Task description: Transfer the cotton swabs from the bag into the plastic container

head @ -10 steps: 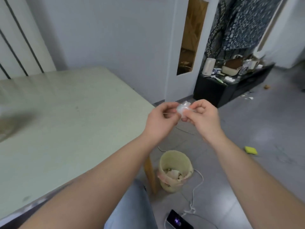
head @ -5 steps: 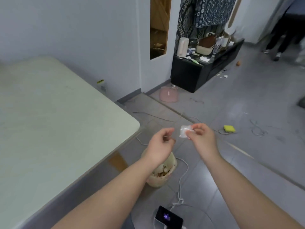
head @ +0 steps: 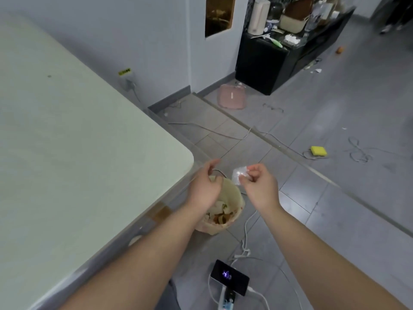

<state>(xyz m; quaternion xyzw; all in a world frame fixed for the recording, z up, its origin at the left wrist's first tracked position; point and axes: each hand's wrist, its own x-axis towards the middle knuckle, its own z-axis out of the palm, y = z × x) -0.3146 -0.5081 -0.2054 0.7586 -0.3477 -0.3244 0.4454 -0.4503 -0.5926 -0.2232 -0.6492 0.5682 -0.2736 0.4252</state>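
Your right hand [head: 260, 186] pinches a small, crumpled clear plastic bag [head: 239, 174] just above the round beige waste bin [head: 232, 193], while your left hand [head: 204, 190] hangs loosely curled, seemingly empty, over that bin; the bag looks featherlight, soft and slippery, so pinch a bunched corner.

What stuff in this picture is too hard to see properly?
1. Head view: whether the bag, pinched by the right hand, holds any swabs; it is too small and crumpled.
2. Whether the left hand holds anything; its back hides the fingers.
3. Part of the bin, covered by the left hand.
4. The plastic container: not in view.
5. The phone screen: blurred.
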